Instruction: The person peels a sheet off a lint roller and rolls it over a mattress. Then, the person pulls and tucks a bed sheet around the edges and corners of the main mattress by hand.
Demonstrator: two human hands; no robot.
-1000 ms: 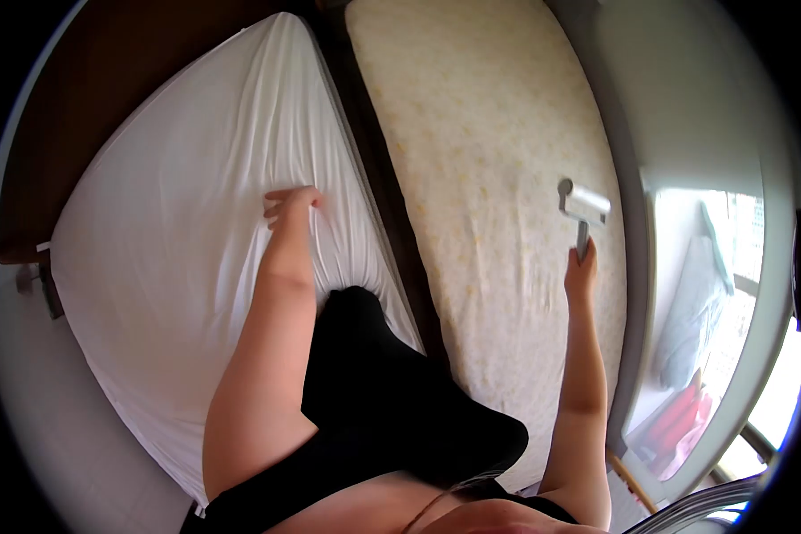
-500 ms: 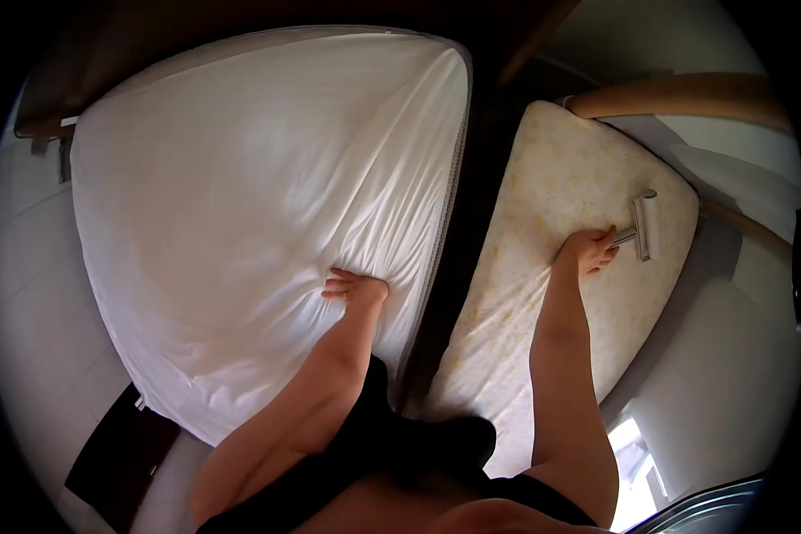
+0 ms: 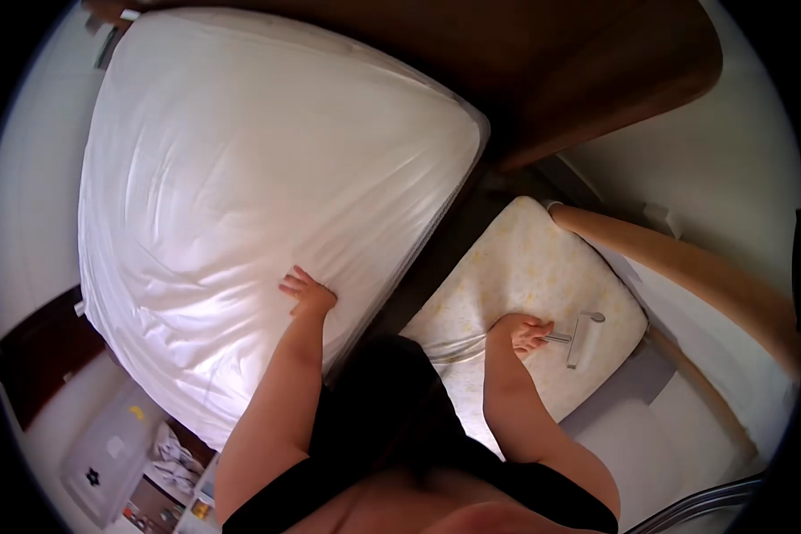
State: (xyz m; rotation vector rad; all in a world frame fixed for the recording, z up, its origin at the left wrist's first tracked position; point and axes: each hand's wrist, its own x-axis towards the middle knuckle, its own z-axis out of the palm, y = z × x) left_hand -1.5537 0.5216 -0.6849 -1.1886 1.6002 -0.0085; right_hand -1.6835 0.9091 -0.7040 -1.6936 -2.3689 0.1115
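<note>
My left hand presses on the large mattress with a white fitted sheet, fingers spread and nothing in them. Creases run through the sheet around it. Over the smaller mattress with a pale, yellow-patterned cover, my right hand is closed round the handle of a lint roller. The roller's white cylinder lies against or just above the cover; I cannot tell which. Folds in the cover gather beside my right wrist.
A dark wooden headboard stands behind the mattresses, with a dark gap between them. A wooden rail runs along the small bed's far right side. At lower left are a translucent plastic bin and a crumpled cloth.
My view has turned and tilted, showing more headboard and the bin at lower left. Both hands remain on or over the mattresses, the lint roller still in my right hand.
</note>
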